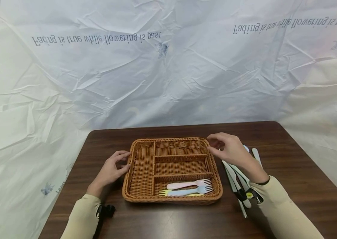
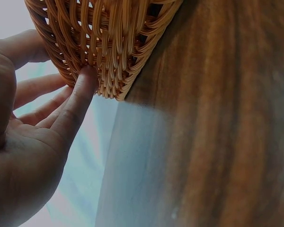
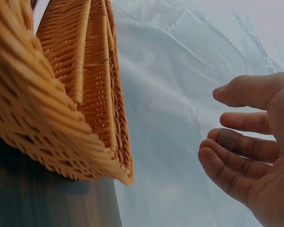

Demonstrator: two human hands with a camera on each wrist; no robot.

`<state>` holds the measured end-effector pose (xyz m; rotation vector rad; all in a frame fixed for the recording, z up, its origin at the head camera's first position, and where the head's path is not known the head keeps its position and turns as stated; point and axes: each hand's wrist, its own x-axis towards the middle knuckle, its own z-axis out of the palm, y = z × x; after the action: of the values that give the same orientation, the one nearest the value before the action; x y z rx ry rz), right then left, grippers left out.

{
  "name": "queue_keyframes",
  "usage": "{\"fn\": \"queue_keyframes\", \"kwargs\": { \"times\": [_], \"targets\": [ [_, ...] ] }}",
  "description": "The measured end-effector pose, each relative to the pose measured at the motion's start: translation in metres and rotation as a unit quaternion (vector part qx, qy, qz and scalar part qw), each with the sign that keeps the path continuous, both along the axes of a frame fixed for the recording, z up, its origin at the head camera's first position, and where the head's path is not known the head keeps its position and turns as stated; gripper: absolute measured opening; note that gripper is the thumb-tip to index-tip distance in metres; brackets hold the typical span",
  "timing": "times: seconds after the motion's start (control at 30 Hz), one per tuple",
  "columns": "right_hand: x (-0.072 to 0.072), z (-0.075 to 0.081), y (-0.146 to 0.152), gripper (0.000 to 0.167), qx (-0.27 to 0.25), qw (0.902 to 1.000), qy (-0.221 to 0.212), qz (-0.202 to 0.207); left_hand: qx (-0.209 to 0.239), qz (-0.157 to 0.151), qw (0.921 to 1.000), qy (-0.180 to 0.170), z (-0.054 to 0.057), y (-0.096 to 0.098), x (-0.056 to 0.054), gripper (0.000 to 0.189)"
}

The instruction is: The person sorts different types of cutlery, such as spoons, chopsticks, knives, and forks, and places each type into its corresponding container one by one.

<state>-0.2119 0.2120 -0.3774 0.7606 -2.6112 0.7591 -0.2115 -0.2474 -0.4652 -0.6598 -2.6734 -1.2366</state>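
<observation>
A brown wicker basket (image 1: 139,166) with several compartments sits on the table in the head view. My left hand (image 1: 111,169) touches its left side with fingertips at the rim. In the left wrist view, the thumb (image 2: 78,101) of that hand rests against the woven wall. By the basket's right rim is my right hand (image 1: 229,149), fingers loosely bent. The right wrist view shows a gap between this hand (image 3: 255,146) and the wicker wall (image 3: 47,118), with nothing held. Inside the front compartment lie a pink fork (image 1: 183,185), a light-blue fork (image 1: 186,191) and yellow pieces (image 1: 164,192).
Several long utensils (image 1: 231,176), pale and green ones among them, lie on the dark wooden table (image 1: 168,220) right of the basket, partly under the right forearm. A pale printed sheet (image 1: 168,83) hangs behind the table and at its sides.
</observation>
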Motion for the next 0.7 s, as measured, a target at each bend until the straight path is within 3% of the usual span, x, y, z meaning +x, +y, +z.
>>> {"fn": "queue_keyframes", "kwargs": {
  "times": [0.47, 0.7],
  "targets": [
    [-0.002, -0.010, 0.017, 0.034, 0.027, 0.9986, -0.012, -0.044, 0.003, -0.003, 1.0000, 0.002, -0.002, 0.000, 0.000, 0.044],
    [0.000, -0.018, 0.023, 0.038, 0.028, 0.9971, -0.043, -0.057, 0.001, -0.002, 1.0000, 0.005, -0.003, 0.000, 0.000, 0.044]
  ]
}}
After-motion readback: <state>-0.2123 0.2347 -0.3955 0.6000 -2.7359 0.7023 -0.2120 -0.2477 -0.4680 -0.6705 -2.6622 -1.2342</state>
